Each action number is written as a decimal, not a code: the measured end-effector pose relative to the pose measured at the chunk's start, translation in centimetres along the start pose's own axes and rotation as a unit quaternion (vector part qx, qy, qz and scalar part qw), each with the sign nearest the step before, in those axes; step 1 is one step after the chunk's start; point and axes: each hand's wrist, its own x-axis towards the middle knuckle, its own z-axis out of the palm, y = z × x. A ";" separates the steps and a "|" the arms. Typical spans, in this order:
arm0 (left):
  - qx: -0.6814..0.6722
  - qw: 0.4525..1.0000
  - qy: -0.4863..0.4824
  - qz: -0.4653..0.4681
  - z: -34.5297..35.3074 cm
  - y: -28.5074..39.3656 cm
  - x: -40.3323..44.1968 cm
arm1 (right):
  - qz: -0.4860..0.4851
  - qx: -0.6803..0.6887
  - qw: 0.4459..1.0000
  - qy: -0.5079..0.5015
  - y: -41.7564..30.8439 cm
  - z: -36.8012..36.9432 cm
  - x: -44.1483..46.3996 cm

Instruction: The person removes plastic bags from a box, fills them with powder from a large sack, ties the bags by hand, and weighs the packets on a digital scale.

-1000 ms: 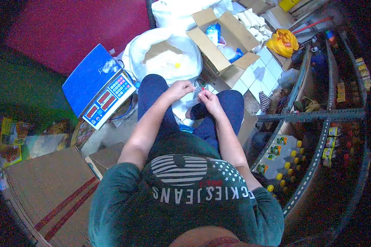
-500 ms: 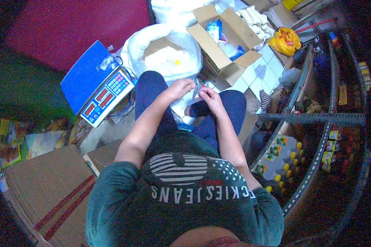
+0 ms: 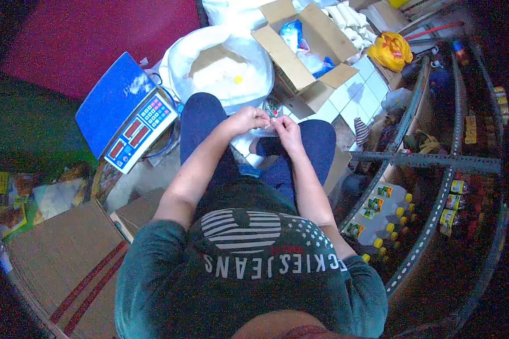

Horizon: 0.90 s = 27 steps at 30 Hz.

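Observation:
My left hand and my right hand meet above my knees, fingertips pinched close together. Between them is the top of a small clear plastic bag, which hangs partly hidden below the fingers. Just beyond the hands sits a small round container with red and green bits in it. Farther forward stands a big open white sack of pale powder, with a yellow object lying on the powder.
A blue-topped digital scale is at the left. An open cardboard box holds blue and clear packets, with a yellow bag beyond it. Metal shelving with yellow-capped bottles lines the right. Flat cardboard lies at lower left.
My hands have come together, the right fingertips moving in to the left ones at the bag's top. The view has shifted slightly, so the scale and sack appear a little farther left and up.

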 end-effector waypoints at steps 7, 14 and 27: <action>0.029 0.998 0.050 0.011 0.2 0.4 0.1 | 0.030 0.040 0.999 -0.012 -0.2 -0.4 0.1; 0.101 0.994 0.026 0.017 0.4 -1.0 1.0 | 0.012 0.075 0.997 -0.011 -0.1 -0.3 -0.1; -0.023 1.000 0.011 0.002 0.0 -0.9 0.4 | 0.041 0.141 0.989 0.010 1.1 -0.6 0.4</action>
